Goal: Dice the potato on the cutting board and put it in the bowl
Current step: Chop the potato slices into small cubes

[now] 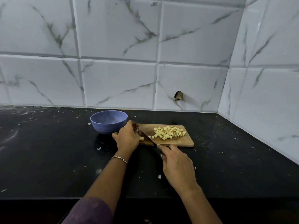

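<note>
A wooden cutting board [184, 142] lies on the black counter. A heap of diced potato [169, 133] covers its right half. My left hand [127, 136] curls over a last potato piece [141, 138] at the board's left end, mostly hiding it. My right hand [176, 164] grips the handle of a knife [148, 137], whose blade slants across the board beside the left fingers. A blue bowl [108, 121] stands just left of the board; no potato shows inside it.
The black counter [48, 151] is flecked with white specks. A marble-tiled wall runs behind, and another closes the right side. The counter's front edge [145, 198] is near my body.
</note>
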Available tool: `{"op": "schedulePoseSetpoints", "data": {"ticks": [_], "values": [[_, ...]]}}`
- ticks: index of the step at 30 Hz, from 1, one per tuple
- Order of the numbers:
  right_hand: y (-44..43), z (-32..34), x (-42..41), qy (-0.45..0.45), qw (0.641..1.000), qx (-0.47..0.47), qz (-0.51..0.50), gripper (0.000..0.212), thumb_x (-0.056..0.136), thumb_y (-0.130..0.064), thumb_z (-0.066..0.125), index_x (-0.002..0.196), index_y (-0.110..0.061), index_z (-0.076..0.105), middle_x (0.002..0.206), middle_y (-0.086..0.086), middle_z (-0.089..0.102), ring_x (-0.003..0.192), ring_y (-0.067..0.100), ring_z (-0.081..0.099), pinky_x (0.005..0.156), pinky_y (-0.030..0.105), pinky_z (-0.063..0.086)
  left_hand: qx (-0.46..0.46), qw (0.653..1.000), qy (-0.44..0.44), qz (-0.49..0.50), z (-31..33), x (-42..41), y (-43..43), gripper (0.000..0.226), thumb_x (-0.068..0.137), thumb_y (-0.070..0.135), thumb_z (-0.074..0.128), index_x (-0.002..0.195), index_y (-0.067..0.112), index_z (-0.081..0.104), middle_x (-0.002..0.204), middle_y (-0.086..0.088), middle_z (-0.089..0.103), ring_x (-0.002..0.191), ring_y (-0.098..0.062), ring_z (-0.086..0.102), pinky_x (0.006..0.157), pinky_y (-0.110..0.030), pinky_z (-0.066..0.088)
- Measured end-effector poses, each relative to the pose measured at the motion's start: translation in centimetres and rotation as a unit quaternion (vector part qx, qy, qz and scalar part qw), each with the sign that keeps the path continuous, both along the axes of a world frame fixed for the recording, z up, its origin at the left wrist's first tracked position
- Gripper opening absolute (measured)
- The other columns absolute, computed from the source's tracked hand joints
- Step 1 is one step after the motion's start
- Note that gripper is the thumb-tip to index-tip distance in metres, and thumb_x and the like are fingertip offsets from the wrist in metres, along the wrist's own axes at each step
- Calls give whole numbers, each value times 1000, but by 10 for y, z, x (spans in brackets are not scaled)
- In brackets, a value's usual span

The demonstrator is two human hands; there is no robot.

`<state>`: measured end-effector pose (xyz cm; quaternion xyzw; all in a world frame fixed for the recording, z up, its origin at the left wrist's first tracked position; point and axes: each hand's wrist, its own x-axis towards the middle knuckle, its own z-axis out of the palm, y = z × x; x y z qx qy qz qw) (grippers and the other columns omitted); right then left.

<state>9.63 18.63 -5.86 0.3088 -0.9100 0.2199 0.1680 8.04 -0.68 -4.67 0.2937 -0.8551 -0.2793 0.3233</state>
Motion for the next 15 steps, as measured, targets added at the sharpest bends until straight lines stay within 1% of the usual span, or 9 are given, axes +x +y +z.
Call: {"op": "schedulePoseSetpoints", "data": {"ticks": [2,5,8,10,12,15], "values": [[0,0,0,3,1000,1,-9,46,105,-29,43,149,-40,36,111,-11,51,83,4,50,66,18,37,23,1000,2,11,1,7,-5,21,93,17,54,112,26,59,110,5,69,115,-21,57,97,-40,29],[-1,0,1,6,999,0,-32,49,104,-24,46,149,-39,35,117,-8,53,85,6,51,64,19,34,55,998,-22,-7,1,13,-9,17,95,21,56,111,26,61,111,2,68,114,-22,57,99,-40,34],[0,0,0,10,999,0,-42,50,103,-22,48,149,-38,36,123,-7,53,94,8,57,67,19,37,33,999,-41,-11,1,14,-10,18,94,31,60,110,27,63,109,3,68,112,-21,59,102,-43,38],[0,-1,-1,11,999,-1,-44,50,103,-23,48,149,-38,36,123,-7,53,92,8,58,67,18,38,12,998,-63,-10,-1,13,-10,26,90,45,62,110,29,64,109,5,68,113,-20,58,100,-42,39],[0,-2,-1,9,999,-5,-46,50,103,-23,48,149,-38,36,122,-8,53,91,7,57,67,18,40,-15,994,-107,-12,-2,13,-10,40,83,60,63,110,31,65,110,6,68,114,-22,57,97,-42,37],[0,-3,-3,7,999,-9,-47,50,103,-24,49,149,-38,36,120,-9,53,90,6,57,67,18,43,-70,985,-160,-13,-2,13,-7,51,79,63,63,115,28,64,117,1,64,118,-25,53,99,-45,35]]}}
